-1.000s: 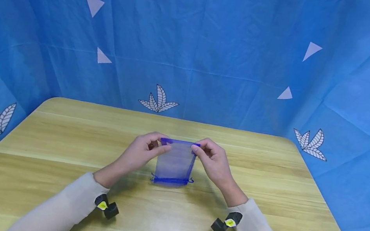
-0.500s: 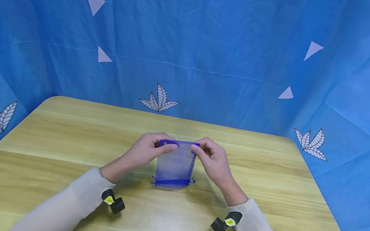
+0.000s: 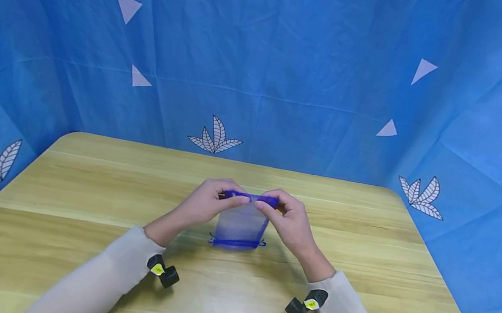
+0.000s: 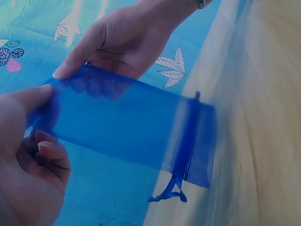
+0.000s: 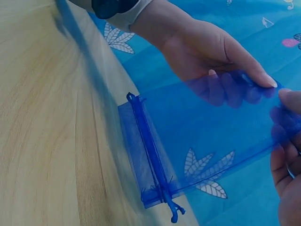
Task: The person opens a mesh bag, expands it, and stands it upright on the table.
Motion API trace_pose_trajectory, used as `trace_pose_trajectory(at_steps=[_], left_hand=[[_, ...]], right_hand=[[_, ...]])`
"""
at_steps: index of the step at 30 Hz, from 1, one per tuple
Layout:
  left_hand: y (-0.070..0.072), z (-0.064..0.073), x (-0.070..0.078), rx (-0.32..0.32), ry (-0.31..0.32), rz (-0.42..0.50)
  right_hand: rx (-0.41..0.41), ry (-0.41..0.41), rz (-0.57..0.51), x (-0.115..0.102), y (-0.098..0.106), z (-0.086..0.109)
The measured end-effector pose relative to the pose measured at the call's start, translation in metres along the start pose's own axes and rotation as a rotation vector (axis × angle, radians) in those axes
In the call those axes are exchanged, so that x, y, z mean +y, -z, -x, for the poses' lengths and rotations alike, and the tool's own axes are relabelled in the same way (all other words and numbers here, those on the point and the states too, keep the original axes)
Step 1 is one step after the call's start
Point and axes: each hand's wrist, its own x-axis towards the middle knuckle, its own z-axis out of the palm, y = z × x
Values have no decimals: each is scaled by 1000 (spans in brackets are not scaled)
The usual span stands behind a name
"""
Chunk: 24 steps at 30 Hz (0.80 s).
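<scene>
A sheer blue drawstring pouch (image 3: 241,224) hangs between both hands, its drawstring end down. My left hand (image 3: 206,202) pinches the upper edge on the left, thumb in front and fingers behind. On the other side my right hand (image 3: 289,218) pinches the same edge, and the two thumb tips almost meet at the middle. In the left wrist view the pouch (image 4: 127,122) is stretched flat, and fingers show through its mesh. The gathered cord (image 5: 149,146) crosses the pouch near its lower end in the right wrist view, with a small loop at each side.
A wooden table (image 3: 230,303) lies under the hands. Behind and beside it hangs a blue curtain (image 3: 319,80) with leaf and triangle prints. Small black cameras sit on both wrists, on light sleeves (image 3: 89,278).
My left hand has slid right along the pouch's upper edge, bringing its thumb close to the right thumb. The pouch has shifted slightly right. My right hand has barely moved.
</scene>
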Motion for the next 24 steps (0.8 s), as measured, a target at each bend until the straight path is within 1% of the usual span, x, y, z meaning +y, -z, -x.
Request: trace_pose_trajectory(at_steps=[5, 12, 20, 24], left_hand=[[-2, -1, 0, -10, 10, -2], [-2, 3, 0, 21, -23, -1], [-4, 6, 1, 40, -19, -12], [-4, 6, 2, 39, -22, -9]], right_hand=[[2, 2, 15, -1, 0, 1], [-17, 1, 11, -1, -3, -1], [-34, 3, 21, 0, -5, 0], [-43, 11, 1, -1, -5, 1]])
